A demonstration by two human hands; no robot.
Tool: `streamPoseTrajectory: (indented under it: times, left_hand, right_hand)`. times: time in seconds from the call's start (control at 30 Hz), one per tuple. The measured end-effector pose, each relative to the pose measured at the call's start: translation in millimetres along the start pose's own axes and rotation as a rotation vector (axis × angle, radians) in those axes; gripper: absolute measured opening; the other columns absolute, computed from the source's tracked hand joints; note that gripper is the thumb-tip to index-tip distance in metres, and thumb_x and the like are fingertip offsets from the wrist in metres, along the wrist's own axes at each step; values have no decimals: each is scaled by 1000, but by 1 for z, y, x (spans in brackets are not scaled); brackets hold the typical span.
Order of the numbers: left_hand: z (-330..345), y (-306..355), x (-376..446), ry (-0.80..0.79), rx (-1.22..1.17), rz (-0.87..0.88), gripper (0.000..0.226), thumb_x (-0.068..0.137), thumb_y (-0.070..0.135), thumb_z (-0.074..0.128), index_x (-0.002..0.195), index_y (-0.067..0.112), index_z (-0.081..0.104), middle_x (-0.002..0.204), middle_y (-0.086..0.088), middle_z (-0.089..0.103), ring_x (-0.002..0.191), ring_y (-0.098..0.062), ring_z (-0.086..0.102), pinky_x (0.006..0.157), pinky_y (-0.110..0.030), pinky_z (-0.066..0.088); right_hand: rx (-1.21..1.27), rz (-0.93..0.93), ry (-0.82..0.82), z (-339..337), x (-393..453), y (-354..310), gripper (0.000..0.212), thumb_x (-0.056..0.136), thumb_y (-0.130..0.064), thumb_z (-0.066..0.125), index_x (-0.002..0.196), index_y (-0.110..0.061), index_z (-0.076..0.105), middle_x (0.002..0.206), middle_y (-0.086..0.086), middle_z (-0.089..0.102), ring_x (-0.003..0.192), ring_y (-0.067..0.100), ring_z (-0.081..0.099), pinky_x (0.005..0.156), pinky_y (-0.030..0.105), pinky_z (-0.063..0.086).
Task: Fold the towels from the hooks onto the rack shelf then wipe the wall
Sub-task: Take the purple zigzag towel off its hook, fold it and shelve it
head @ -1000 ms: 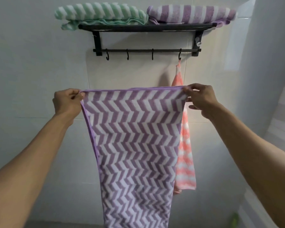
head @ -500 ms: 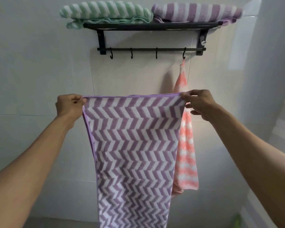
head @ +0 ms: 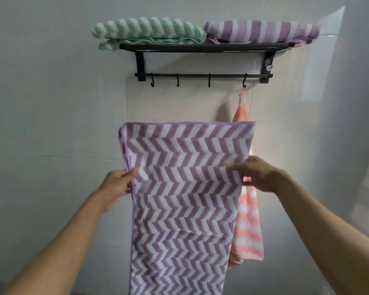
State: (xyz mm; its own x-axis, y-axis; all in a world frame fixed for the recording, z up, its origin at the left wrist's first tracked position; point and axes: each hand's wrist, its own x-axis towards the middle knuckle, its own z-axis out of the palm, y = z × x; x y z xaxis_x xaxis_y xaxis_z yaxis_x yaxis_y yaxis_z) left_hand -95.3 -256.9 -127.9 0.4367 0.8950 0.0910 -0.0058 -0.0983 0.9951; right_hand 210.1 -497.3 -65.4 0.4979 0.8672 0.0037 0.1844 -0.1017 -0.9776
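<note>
A purple-and-white zigzag towel (head: pixel 185 199) hangs spread in front of me. My left hand (head: pixel 117 184) pinches its left side edge and my right hand (head: pixel 254 173) grips its right side edge, both well below the top hem. On the black rack shelf (head: pixel 200 47) lie a folded green striped towel (head: pixel 147 31) at the left and a folded purple striped towel (head: pixel 262 31) at the right. A pink-and-white towel (head: pixel 247 226) hangs from the rightmost hook (head: pixel 244 80), partly hidden behind the purple one.
Three bare hooks (head: pixel 177 80) hang on the rail under the shelf. The white tiled wall (head: pixel 51 124) fills the view, and a side wall (head: pixel 362 103) meets it at the right.
Both hands have slid down from the towel's top corners to its side edges, so the top part now stands above them. The view has tilted so the rack sits lower in frame.
</note>
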Motion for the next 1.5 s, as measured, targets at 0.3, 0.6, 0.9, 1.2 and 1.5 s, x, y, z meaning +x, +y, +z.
streamPoseTrajectory:
  times: [0.3, 0.6, 0.9, 1.2, 1.5]
  left_hand:
    - [-1, -38, -5, 117, -74, -281, 31, 100, 28, 60, 103, -1, 69, 96, -17, 72, 77, -28, 66, 73, -35, 53]
    - [7, -7, -19, 144, -100, -108, 17, 78, 6, 82, 87, -1, 70, 88, -16, 74, 66, -21, 70, 58, -28, 61]
    - [17, 51, 6, 107, -161, 167, 13, 93, 19, 70, 100, 8, 72, 90, -5, 75, 77, -19, 69, 70, -32, 60]
    - [11, -46, -20, 115, -18, -195, 29, 95, 29, 68, 100, 2, 73, 87, -11, 74, 79, -27, 67, 78, -40, 55]
    - [0, 17, -9, 67, -359, -51, 26, 92, 28, 70, 101, 3, 70, 101, -12, 75, 80, -24, 73, 76, -36, 60]
  right_hand:
    - [-24, 274, 83, 13, -4, 59, 36, 92, -32, 71, 109, -1, 68, 115, 21, 71, 91, 30, 69, 79, 43, 61]
    - [238, 121, 210, 1, 2, -1, 31, 95, -34, 68, 101, -4, 68, 85, 9, 72, 71, 21, 68, 54, 29, 60]
    - [493, -74, 75, -19, 6, -33, 60, 90, -48, 67, 131, -4, 64, 120, 12, 72, 103, 28, 70, 97, 46, 55]
    - [216, 147, 66, 5, -12, 77, 40, 87, -25, 74, 117, 0, 67, 98, 13, 76, 77, 22, 74, 62, 31, 60]
    - [238, 117, -166, 31, -20, 68, 88, 51, -40, 98, 121, 4, 68, 128, 21, 67, 106, 29, 71, 94, 44, 57]
